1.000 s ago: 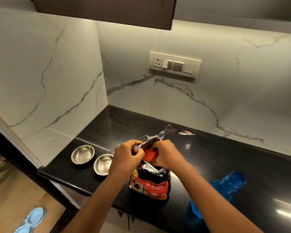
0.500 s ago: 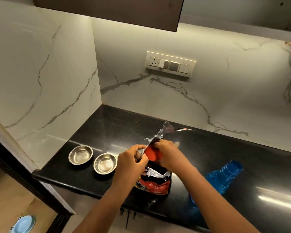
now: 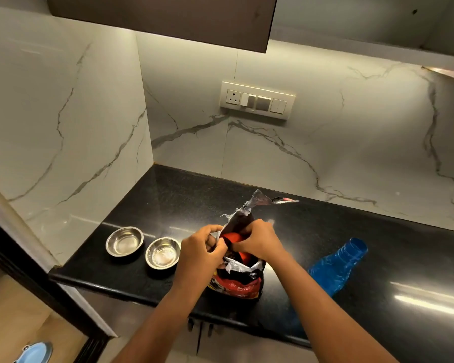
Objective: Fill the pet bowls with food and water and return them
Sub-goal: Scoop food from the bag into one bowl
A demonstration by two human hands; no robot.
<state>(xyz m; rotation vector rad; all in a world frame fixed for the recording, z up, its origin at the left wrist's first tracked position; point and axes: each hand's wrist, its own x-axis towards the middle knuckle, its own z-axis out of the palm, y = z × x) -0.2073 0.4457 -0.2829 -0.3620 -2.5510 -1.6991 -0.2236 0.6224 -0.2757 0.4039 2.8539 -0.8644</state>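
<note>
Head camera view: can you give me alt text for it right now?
Both hands, left hand and right hand, grip the torn top of a pet food bag standing on a black counter. Two empty steel bowls sit to its left, a blue water bottle to its right.

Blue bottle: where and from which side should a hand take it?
Around the ribbed body of the bottle, coming from the right. It lies on its side on the counter, and the right hand and the bag crowd its left.
</note>
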